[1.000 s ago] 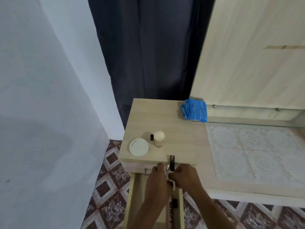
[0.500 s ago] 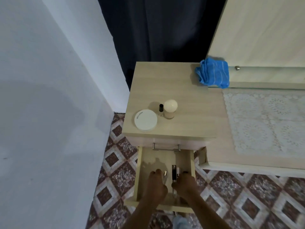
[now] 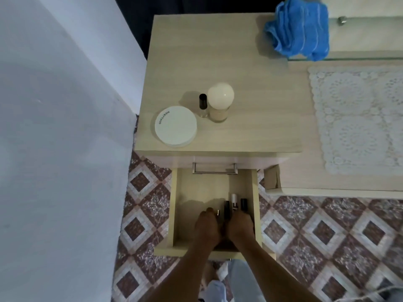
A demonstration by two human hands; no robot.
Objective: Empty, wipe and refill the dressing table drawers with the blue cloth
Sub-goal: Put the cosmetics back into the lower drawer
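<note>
While the lower drawer point(image 3: 174, 203) is standing pulled out over the floor: both hands are reaching down into it, side by side at its front right.
Around: a metal bar handle point(image 3: 214, 167) on the shut drawer above is overhanging the open one's back edge; diamond-patterned floor tiles point(image 3: 305, 225) are showing on both sides, and a pale wall point(image 3: 54, 127) is running along the left.
Desk point(image 3: 250, 83): pale wood-grain top is carrying a flat round white case point(image 3: 175, 126), a small clear bottle with a black cap point(image 3: 202, 105) and a bottle with a rounded cream cap point(image 3: 220, 101), all standing close together near its front left; a white lace mat point(image 3: 357, 118) is lying on the lower surface to the right.
Blue cloth point(image 3: 298, 29): ribbed and bunched, it is lying at the desk's back right corner, well apart from the hands.
Drawer contents: two black tubes point(image 3: 226, 209) and a white-tipped tube point(image 3: 234, 198) are lying lengthwise by the right wall, sticking out from under the right fingers.
Left hand point(image 3: 207, 225): knuckles up, fingers are bending down toward the drawer floor, a small silvery piece point(image 3: 218, 212) just beside the tips; I cannot tell its grip.
Right hand point(image 3: 241, 225): palm down over the tubes' near ends, touching the left hand; whether its grip is pinching them I cannot tell.
</note>
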